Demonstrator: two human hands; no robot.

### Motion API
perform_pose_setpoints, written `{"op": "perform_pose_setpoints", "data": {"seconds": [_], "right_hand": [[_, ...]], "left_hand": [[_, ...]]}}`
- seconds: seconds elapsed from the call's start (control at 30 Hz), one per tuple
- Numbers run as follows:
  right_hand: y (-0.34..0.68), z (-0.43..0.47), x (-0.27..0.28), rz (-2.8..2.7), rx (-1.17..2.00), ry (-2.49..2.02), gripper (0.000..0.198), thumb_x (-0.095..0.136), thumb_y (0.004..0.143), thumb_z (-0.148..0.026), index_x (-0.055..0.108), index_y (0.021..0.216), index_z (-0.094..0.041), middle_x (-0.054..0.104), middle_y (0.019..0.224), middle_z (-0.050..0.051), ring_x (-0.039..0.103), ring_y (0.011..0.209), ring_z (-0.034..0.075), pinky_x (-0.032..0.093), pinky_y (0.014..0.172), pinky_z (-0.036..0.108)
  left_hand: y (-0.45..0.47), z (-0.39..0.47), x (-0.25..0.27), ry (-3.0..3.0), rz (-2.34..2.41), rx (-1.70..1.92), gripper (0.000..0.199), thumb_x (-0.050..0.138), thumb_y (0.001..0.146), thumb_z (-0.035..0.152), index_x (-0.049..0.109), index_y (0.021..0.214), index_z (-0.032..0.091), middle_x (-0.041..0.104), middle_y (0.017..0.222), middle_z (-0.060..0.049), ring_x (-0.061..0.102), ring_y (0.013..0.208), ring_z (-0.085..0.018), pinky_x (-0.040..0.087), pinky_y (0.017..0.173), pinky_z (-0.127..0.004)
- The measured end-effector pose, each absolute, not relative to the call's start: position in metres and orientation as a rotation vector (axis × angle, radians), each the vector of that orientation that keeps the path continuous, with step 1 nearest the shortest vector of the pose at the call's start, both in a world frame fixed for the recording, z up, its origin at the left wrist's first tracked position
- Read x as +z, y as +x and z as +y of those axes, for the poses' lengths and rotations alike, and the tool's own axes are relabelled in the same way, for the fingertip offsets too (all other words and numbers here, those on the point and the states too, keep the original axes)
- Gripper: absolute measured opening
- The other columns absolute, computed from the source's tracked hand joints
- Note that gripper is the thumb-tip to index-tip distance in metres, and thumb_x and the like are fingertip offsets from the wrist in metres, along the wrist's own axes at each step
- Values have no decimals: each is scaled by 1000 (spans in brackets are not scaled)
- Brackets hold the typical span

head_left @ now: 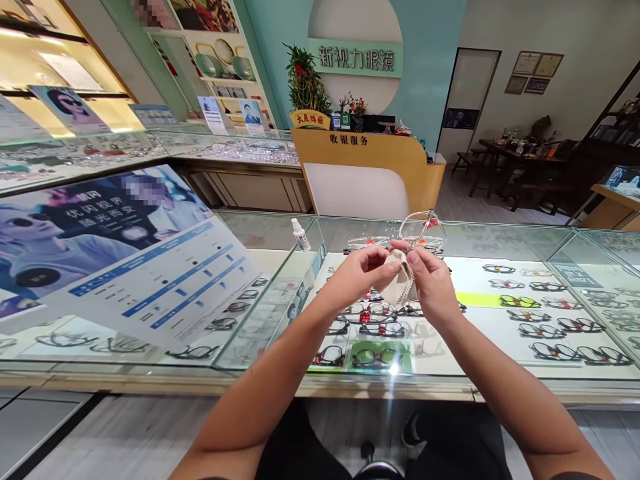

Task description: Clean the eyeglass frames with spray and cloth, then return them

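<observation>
Above the glass counter, my left hand is closed, its thumb and fingers pinching a beige cleaning cloth with a zigzag edge. My right hand is closed close beside it, at the cloth's other side, gripping a pair of clear-framed eyeglasses. The eyeglasses stick up beyond my fingers, with a red mark near the middle. Cloth and fingers hide their lower part. To the left, a small white spray bottle stands on the glass.
Rows of eyeglass frames lie under the glass countertop. A large printed board leans over the counter on the left. Beyond are a wooden cashier desk, more display cases and a dark table.
</observation>
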State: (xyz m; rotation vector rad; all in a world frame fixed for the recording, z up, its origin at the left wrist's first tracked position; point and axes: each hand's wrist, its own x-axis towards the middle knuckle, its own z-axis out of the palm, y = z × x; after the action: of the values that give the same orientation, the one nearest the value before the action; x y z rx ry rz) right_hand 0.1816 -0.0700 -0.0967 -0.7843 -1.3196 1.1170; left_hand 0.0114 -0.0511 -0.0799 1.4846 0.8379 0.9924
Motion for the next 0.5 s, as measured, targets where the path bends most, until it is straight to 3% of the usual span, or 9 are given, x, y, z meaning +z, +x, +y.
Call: {"op": "perform_pose_setpoints", "data": {"seconds": [0.1,0.2,0.27,0.37,0.5], "right_hand": [[183,-68,-96,-1335,1156,-796,61,74,85,-80,84,113,-27,78,118,7,70,114,28,58,97,40],[183,-67,-94,-1351,1202,-793,61,75,84,-80,85,110,-26,78,115,7,70,114,28,58,92,38],[183,-67,-94,-1368,1236,-795,61,76,84,-80,85,110,-26,78,113,6,71,107,26,57,88,36],[184,-65,-93,-1428,1228,-819,62,73,85,-82,86,107,-26,79,113,7,70,97,24,56,87,37],[193,-59,-90,-1474,1027,-893,63,62,92,-83,85,102,-25,80,113,8,70,106,26,53,101,43]], "left_hand": [[9,-50,-76,1510,803,870,67,84,70,81,66,78,17,54,65,2,45,57,-11,33,52,-24],[7,-50,-76,1481,774,811,72,85,66,85,55,62,19,38,54,6,31,51,-7,22,49,-24],[6,-49,-78,1425,746,800,75,87,63,84,50,57,19,35,52,7,29,49,-6,21,49,-24],[6,-47,-80,1310,704,772,70,91,62,81,60,62,17,46,54,5,38,50,-7,29,50,-23],[6,-42,-83,1170,642,772,67,95,62,74,73,78,14,66,68,-3,58,59,-12,44,56,-24]]}}
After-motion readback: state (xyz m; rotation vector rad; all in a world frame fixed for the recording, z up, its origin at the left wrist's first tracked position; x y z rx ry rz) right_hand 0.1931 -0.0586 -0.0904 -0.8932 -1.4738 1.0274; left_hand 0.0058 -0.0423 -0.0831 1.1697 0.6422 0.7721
